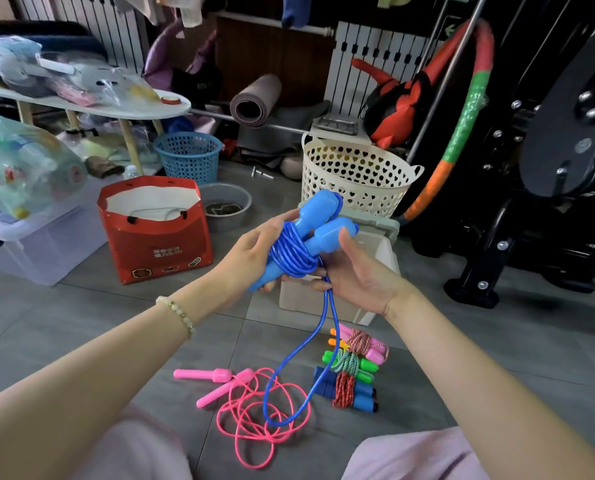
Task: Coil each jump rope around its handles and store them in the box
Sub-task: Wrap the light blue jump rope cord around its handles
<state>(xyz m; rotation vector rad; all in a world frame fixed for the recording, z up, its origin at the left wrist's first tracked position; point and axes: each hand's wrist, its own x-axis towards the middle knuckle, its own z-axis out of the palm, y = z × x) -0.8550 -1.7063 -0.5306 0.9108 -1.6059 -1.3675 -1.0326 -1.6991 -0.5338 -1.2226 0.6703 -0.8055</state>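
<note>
One wide-angle view only, worn on the person's head, facing forward and down; the left hand (251, 251) and right hand (361, 275) with the blue jump rope (290, 252) sit close, mid-frame; the floor (81, 323) lies farther below; the room's far side runs along the top.

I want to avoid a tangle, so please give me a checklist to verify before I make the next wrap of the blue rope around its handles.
1. Two blue plastic handles held together in the left hand: ok.
2. Wraps of the blue cord sit around both handles: ok.
3. Right hand has the cord at its fingers: ok.
4. Hanging cord loop is free of the loose pink plastic jump rope: not ok, it lies across the pink cord on the floor.
5. White plastic box is open and has room: cannot tell, the hands hide most of it.
</note>
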